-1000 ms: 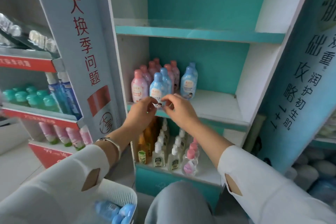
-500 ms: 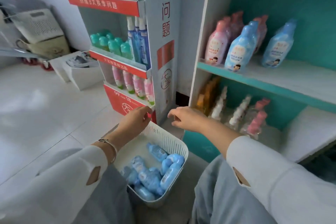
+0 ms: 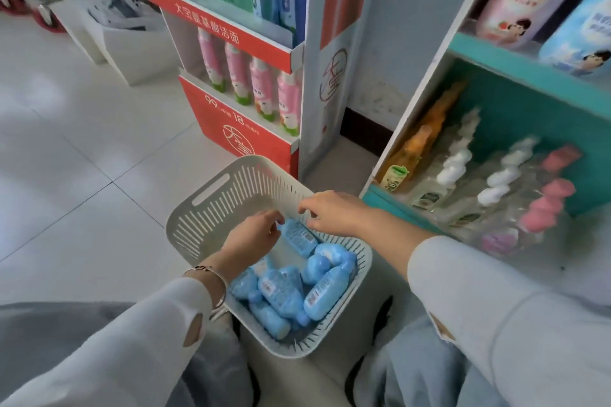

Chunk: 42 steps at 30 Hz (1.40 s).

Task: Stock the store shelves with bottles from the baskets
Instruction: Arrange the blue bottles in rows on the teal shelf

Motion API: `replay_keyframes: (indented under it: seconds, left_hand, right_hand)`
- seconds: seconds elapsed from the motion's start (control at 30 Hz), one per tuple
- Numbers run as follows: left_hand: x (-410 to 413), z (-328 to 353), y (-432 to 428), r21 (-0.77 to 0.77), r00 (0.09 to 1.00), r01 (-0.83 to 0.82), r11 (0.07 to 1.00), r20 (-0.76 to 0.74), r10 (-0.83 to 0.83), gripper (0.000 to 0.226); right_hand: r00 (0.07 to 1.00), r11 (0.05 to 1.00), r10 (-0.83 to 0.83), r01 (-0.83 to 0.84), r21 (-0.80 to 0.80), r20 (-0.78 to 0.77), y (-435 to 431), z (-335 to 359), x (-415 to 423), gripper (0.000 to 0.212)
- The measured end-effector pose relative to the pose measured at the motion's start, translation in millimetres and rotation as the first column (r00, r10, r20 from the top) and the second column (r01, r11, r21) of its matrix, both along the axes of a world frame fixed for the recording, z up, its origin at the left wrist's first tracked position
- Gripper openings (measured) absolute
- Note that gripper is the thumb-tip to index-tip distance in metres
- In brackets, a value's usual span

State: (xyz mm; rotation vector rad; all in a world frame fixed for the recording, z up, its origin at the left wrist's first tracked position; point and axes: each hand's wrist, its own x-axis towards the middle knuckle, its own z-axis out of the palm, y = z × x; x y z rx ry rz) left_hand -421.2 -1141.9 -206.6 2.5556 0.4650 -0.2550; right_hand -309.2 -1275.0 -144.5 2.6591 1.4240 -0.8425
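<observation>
White tile floor (image 3: 82, 142); left hand (image 3: 254, 236) pinches blue bottle (image 3: 299, 236) inside basket (image 3: 198, 225), right hand (image 3: 334, 211) curled over basket's rim, grasp unclear

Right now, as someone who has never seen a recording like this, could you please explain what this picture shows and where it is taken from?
There is no machine here: a person works with two bare hands. The one picture comes from a wide-angle camera worn on the person's head. It looks forward and down, so the sleeves enter from the bottom edge. On the tiled floor stands a white slotted basket with several blue bottles lying in it. The left hand pinches the cap end of one blue bottle. The right hand hovers beside it with curled fingers; whether it grips anything I cannot tell. To the right is a teal shelf unit with pump bottles, and behind the basket a red display stand.
</observation>
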Motion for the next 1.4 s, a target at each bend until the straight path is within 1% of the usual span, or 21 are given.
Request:
replay_keyframes:
  seconds: [0.07, 0.1, 0.13, 0.2, 0.3, 0.37, 0.47, 0.57, 0.63, 0.73, 0.8, 0.87, 0.9, 0.93, 1.0, 1.07, 1.1, 1.17, 1.27, 1.37, 1.4]
  left_hand:
    - [5.6, -17.1, 0.6, 0.004, 0.997, 0.037, 0.999, -0.062, -0.037, 0.028]
    - [8.8, -26.3, 0.3, 0.016, 0.991, 0.085, 0.996, -0.105, -0.083, 0.029]
    - [11.7, -35.7, -0.3, 0.029, 0.977, 0.154, 0.988, -0.151, -0.148, 0.029]
    - [17.1, -56.2, -3.2, 0.045, 0.919, 0.329, 0.943, -0.246, -0.309, 0.030]
    - [22.7, -81.3, -12.3, 0.063, 0.782, 0.579, 0.813, -0.326, -0.531, 0.036]
    - [21.2, -92.8, -19.1, 0.047, 0.696, 0.678, 0.734, -0.362, -0.620, 0.041]
    - [12.0, -108.7, -23.8, 0.002, 0.570, 0.777, 0.629, -0.427, -0.702, 0.044]
    - [0.7, -128.8, -24.8, 0.062, 0.473, 0.859, 0.509, -0.479, -0.740, 0.054]
    - [-3.8, -137.3, -24.9, 0.123, 0.467, 0.874, 0.471, -0.482, -0.741, 0.055]
    - [-5.9, -130.9, -22.3, 0.187, 0.482, 0.873, 0.450, -0.468, -0.741, 0.048]
    - [-5.8, -119.0, -15.0, 0.238, 0.501, 0.865, 0.442, -0.469, -0.727, 0.048]
    - [-3.9, -99.9, -3.7, 0.279, 0.543, 0.839, 0.467, -0.478, -0.690, 0.052]
    - [-2.6, -88.3, 2.5, 0.288, 0.584, 0.810, 0.511, -0.479, -0.655, 0.055]
    - [-0.9, -75.8, 8.2, 0.289, 0.637, 0.765, 0.576, -0.469, -0.611, 0.058]
    - [4.3, -50.2, 18.9, 0.264, 0.767, 0.621, 0.738, -0.401, -0.502, 0.064]
    - [9.6, -23.6, 27.0, 0.179, 0.886, 0.430, 0.885, -0.272, -0.376, 0.068]
    - [12.5, -10.2, 29.2, 0.131, 0.927, 0.346, 0.929, -0.199, -0.317, 0.070]
    - [18.3, 16.9, 29.1, 0.058, 0.970, 0.237, 0.970, -0.070, -0.233, 0.073]
    - [25.8, 57.3, 19.3, 0.045, 0.986, 0.130, 0.990, 0.098, -0.134, 0.071]
    - [32.5, 95.3, 2.7, 0.040, 0.970, 0.060, 0.997, 0.232, -0.068, 0.069]
    - [34.3, 107.1, -3.3, 0.025, 0.961, 0.049, 0.998, 0.271, -0.054, 0.068]
  right_hand:
    - [1.000, 0.999, -0.016, 0.015, -0.036, -0.018, 0.2, -16.3, 4.9, 0.035]
    - [0.999, 0.998, -0.029, 0.028, -0.051, -0.029, -1.3, -23.3, 6.6, 0.035]
    - [0.998, 0.997, -0.041, 0.039, -0.064, -0.037, -3.4, -29.0, 7.9, 0.034]
    - [0.998, 0.995, -0.055, 0.051, -0.090, -0.044, -8.1, -38.3, 10.2, 0.033]
    - [0.996, 0.992, -0.059, 0.052, -0.112, -0.062, -15.2, -47.7, 12.5, 0.031]
    - [0.995, 0.990, -0.060, 0.050, -0.129, -0.074, -18.5, -51.1, 14.5, 0.032]
    - [0.993, 0.988, -0.084, 0.071, -0.138, -0.085, -22.0, -53.2, 18.5, 0.034]
    - [0.990, 0.985, -0.112, 0.098, -0.139, -0.091, -22.6, -54.1, 21.2, 0.033]
    - [0.989, 0.984, -0.117, 0.102, -0.144, -0.094, -22.0, -54.9, 21.1, 0.033]
    - [0.988, 0.984, -0.107, 0.089, -0.156, -0.108, -20.7, -54.9, 18.7, 0.034]
    - [0.987, 0.984, -0.106, 0.088, -0.155, -0.117, -19.1, -52.0, 18.3, 0.033]
    - [0.985, 0.984, -0.124, 0.106, -0.146, -0.123, -16.6, -46.1, 18.2, 0.032]
    - [0.984, 0.983, -0.130, 0.113, -0.142, -0.123, -15.2, -41.4, 17.4, 0.032]
    - [0.984, 0.984, -0.133, 0.117, -0.136, -0.121, -14.0, -36.5, 16.6, 0.033]
    - [0.983, 0.985, -0.138, 0.123, -0.118, -0.125, -12.3, -25.3, 14.6, 0.036]
    - [0.982, 0.988, -0.138, 0.127, -0.090, -0.125, -12.7, -10.2, 11.3, 0.039]
    - [0.981, 0.988, -0.149, 0.142, -0.064, -0.128, -13.7, -1.7, 10.0, 0.040]
    - [0.966, 0.977, -0.209, 0.213, 0.017, -0.153, -15.7, 17.9, 7.3, 0.042]
    - [0.914, 0.910, -0.325, 0.372, 0.184, -0.244, -18.7, 47.5, 3.3, 0.046]
    - [0.802, 0.752, -0.373, 0.556, 0.355, -0.467, -22.2, 73.9, -2.8, 0.047]
    - [0.782, 0.697, -0.383, 0.594, 0.402, -0.491, -23.8, 83.8, -4.4, 0.045]
